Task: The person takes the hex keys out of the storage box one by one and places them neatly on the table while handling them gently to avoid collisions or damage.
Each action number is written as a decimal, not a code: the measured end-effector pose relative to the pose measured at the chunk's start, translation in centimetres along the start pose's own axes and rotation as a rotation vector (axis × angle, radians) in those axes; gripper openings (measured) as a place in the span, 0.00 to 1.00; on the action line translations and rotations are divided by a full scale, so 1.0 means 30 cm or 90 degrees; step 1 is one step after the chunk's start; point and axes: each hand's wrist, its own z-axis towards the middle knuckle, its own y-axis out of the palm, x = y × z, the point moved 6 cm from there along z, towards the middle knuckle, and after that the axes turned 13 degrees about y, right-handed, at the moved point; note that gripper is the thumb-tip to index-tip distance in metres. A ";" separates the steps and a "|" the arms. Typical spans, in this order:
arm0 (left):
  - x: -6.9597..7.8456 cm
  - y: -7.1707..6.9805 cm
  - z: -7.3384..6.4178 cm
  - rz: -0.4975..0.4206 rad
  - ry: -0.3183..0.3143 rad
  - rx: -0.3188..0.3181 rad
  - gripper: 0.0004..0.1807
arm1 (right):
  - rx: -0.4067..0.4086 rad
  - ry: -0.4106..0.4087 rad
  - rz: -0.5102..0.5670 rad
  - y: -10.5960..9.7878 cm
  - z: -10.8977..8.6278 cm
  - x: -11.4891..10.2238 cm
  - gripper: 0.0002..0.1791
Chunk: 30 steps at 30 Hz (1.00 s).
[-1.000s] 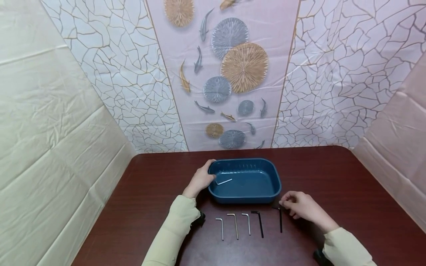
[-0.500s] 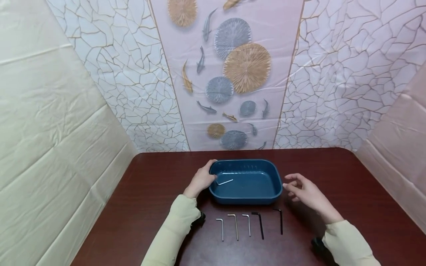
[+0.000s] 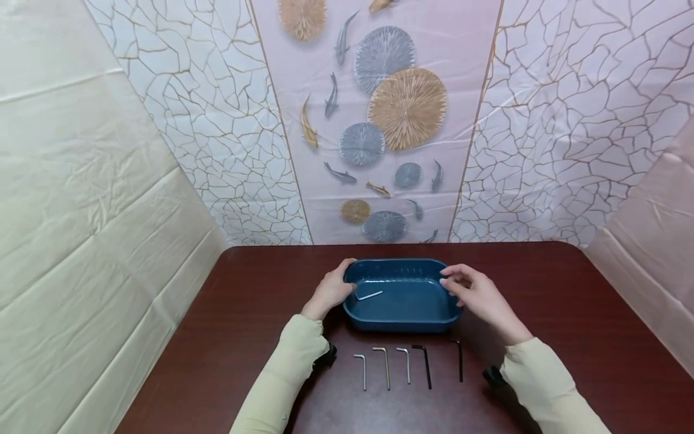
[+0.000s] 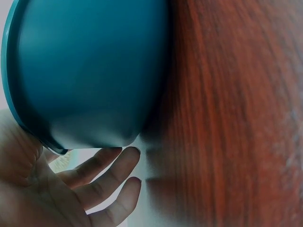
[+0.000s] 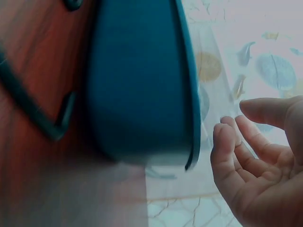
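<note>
My left hand (image 3: 329, 292) grips the left end of a blue rectangular tray (image 3: 403, 326), thumb over the rim and fingers along the outer wall (image 4: 94, 80). Inside the tray, near that thumb, lies a silver hex key (image 3: 370, 295). My right hand (image 3: 479, 296) hovers at the tray's right rim, fingers loosely bent with nothing between them; the right wrist view shows the hand (image 5: 265, 161) apart from the tray wall. In front of the tray lie a silver hex key (image 3: 364, 372), a brass-toned one (image 3: 387, 369), another silver one (image 3: 408, 366) and two black hex keys (image 3: 426, 367) (image 3: 461, 361).
Everything rests on a dark red-brown wooden table (image 3: 244, 325). Patterned cloth walls (image 3: 379, 181) close in the back and sides. A black wrist strap device (image 3: 494, 377) shows below the right sleeve.
My right hand has moved up from beside the rightmost black hex key to the tray's right rim. The left hand stays on the tray. The view has shifted slightly.
</note>
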 end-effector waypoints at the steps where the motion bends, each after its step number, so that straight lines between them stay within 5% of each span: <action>1: 0.000 0.001 -0.002 -0.002 -0.001 -0.002 0.34 | -0.004 -0.004 -0.005 0.010 0.004 -0.012 0.21; 15: 0.001 -0.004 0.002 -0.005 0.003 0.003 0.33 | -0.078 -0.083 -0.084 0.109 0.109 -0.185 0.14; 22: 0.003 -0.004 0.001 0.020 0.004 0.002 0.33 | -0.170 -0.147 -0.181 0.212 0.163 -0.245 0.09; 30: 0.007 -0.016 0.005 0.049 0.001 0.001 0.33 | -0.218 -0.234 -0.293 0.298 0.229 -0.315 0.10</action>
